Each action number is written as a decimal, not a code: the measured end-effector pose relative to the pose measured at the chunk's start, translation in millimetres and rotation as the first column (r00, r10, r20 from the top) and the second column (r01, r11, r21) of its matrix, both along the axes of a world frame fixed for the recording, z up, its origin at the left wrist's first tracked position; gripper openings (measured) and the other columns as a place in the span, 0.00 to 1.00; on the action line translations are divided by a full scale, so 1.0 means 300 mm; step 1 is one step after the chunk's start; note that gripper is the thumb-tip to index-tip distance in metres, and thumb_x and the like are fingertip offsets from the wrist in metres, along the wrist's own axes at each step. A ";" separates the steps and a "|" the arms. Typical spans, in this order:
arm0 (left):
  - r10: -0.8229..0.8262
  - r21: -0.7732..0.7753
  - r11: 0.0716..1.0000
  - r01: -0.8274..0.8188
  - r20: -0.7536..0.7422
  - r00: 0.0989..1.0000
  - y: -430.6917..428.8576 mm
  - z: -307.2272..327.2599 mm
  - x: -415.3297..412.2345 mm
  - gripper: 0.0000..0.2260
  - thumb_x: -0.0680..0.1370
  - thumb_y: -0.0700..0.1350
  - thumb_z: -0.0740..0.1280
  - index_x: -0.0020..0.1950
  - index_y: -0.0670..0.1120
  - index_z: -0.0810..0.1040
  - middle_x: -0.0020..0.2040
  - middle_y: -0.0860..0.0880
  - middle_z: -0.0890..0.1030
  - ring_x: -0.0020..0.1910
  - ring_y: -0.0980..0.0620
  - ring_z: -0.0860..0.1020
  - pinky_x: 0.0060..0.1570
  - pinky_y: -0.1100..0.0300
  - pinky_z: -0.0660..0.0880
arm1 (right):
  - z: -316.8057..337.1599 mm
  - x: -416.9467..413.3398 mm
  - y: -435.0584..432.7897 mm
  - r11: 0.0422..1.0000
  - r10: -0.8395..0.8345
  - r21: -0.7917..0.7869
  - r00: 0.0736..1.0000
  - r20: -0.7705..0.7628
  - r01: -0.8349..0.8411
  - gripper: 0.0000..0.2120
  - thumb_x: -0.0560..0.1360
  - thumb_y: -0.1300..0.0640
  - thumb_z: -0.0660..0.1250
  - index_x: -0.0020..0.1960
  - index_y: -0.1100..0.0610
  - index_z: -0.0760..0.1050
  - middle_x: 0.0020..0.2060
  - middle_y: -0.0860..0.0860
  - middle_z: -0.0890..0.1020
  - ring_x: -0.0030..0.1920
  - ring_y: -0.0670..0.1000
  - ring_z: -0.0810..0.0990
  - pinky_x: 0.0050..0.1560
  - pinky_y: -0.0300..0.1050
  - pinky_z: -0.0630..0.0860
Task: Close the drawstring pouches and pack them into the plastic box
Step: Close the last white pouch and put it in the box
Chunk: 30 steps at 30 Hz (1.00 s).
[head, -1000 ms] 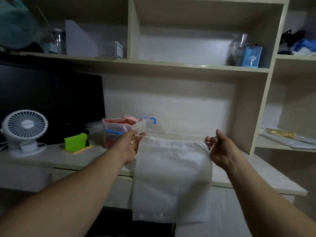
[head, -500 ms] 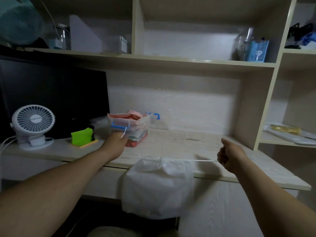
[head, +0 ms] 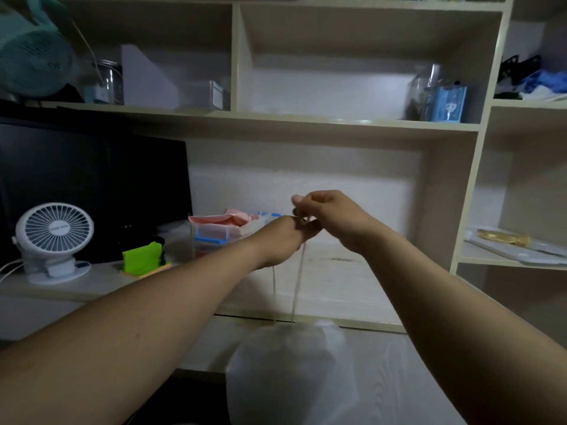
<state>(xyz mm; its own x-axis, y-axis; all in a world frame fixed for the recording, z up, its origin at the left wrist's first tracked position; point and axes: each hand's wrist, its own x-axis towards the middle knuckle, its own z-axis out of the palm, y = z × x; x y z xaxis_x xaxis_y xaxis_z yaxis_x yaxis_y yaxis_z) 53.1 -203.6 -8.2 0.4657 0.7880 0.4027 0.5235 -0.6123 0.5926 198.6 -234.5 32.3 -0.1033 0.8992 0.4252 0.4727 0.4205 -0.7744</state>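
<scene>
A white drawstring pouch hangs below the desk edge, its mouth gathered tight. Two thin white drawstrings run straight up from it to my hands. My left hand and my right hand meet above the desk, fingers pinched on the string ends. The clear plastic box with blue clips stands on the desk behind my left hand. Pink pouches lie piled at its top. Its right side is hidden by my left wrist.
A white desk fan and a green sticky-note block stand at the left, before a dark monitor. Shelves above hold jars and a blue box. A tray lies on the right shelf.
My hands were spread apart pulling the strings sideways. They have come together above the desk, and the pouch now hangs lower with its mouth cinched.
</scene>
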 end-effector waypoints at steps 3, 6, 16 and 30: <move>0.014 -0.180 0.983 0.029 0.232 0.973 0.003 0.005 0.022 0.14 0.87 0.49 0.56 0.43 0.48 0.72 0.31 0.53 0.68 0.30 0.54 0.66 0.28 0.61 0.62 | -0.015 -0.021 -0.009 0.999 -0.016 0.038 0.999 -0.050 0.018 0.21 0.82 0.40 0.63 0.52 0.57 0.83 0.49 0.56 0.85 0.53 0.55 0.84 0.57 0.53 0.79; 0.093 -0.391 0.916 0.092 0.430 0.898 0.026 0.008 -0.002 0.18 0.86 0.58 0.56 0.40 0.50 0.67 0.27 0.53 0.61 0.26 0.54 0.57 0.26 0.61 0.52 | -0.145 0.018 -0.007 0.992 -0.090 -0.109 0.962 -0.259 0.064 0.16 0.85 0.46 0.59 0.55 0.59 0.77 0.56 0.62 0.83 0.51 0.55 0.81 0.53 0.53 0.75; 0.319 -0.552 0.833 0.040 0.538 0.780 0.087 -0.027 -0.077 0.21 0.84 0.62 0.58 0.38 0.50 0.65 0.28 0.52 0.60 0.27 0.54 0.55 0.29 0.58 0.50 | -0.473 -0.001 -0.049 0.884 0.139 -0.347 0.885 -0.444 -0.314 0.10 0.83 0.64 0.64 0.58 0.70 0.79 0.46 0.61 0.84 0.47 0.57 0.84 0.62 0.54 0.80; 0.294 -0.480 0.790 0.382 0.842 0.452 0.075 0.077 0.000 0.13 0.86 0.45 0.62 0.44 0.42 0.73 0.33 0.45 0.78 0.31 0.50 0.76 0.31 0.57 0.81 | -0.438 -0.070 -0.079 0.937 0.202 -0.281 0.978 -0.054 -0.209 0.09 0.81 0.59 0.69 0.47 0.61 0.86 0.48 0.55 0.88 0.45 0.58 0.83 0.47 0.41 0.79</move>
<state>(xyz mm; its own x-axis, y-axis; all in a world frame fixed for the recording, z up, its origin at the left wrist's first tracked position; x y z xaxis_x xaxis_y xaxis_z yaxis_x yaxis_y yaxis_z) 53.2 -181.0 14.8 0.1870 0.9759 0.1123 -0.4746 -0.0103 0.8801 177.7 -258.1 -99.1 -0.2915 0.9431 0.1599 0.3789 0.2673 -0.8860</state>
